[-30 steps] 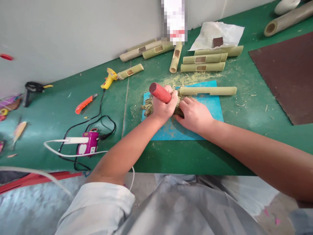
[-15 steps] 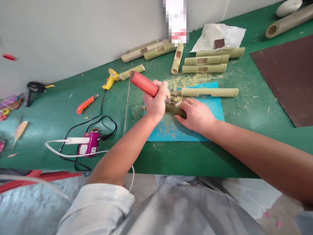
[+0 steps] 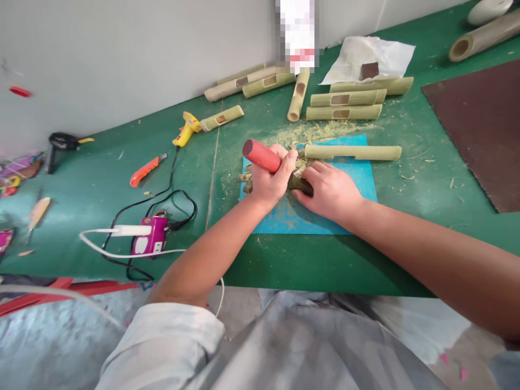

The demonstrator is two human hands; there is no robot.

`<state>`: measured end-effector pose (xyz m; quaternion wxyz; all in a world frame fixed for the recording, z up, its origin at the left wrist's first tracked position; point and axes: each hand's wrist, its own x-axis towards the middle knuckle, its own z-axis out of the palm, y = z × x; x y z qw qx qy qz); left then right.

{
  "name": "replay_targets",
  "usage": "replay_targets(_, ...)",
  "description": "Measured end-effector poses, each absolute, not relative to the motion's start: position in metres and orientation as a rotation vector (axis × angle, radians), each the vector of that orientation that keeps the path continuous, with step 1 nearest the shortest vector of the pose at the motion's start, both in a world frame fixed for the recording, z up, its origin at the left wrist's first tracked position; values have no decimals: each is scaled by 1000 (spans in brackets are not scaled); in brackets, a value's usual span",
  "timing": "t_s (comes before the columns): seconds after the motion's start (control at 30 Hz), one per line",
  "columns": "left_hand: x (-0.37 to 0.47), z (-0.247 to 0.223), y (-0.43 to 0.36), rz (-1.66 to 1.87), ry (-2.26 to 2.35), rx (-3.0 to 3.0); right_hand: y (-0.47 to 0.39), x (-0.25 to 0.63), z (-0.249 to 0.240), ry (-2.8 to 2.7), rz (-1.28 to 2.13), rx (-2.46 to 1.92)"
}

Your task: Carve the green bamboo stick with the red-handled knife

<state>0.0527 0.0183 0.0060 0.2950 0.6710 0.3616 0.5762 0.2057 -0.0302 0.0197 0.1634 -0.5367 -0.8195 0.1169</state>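
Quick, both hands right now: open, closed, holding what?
Left hand: closed, holding the red handle.
Right hand: closed around the end of the dark green bamboo piece.

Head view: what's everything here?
Table: one, green, across view
Mat: one, blue, centre
Handle: one, red, above mat
Dark bamboo: one, brownish, on mat
Bamboo tubes: about ten, pale, mostly back
Shavings: many, pale, around mat
Glue gun: one, yellow, left
Cutter: one, orange, left
Cabled box: one, purple, lower left
Thin sheet: one, white, back
Large sheet: one, brown, right
Rounded object: one, white, upper right
Other tools: several, mixed, far left
Left hand: one, bare, gripping handle
Right hand: one, bare, holding dark bamboo
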Motion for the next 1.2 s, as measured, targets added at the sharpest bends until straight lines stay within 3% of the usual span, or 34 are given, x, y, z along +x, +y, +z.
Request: replay_targets(1.2,54,0,25,1490,1005,1828,-28,204,20,-2347,350,-1526)
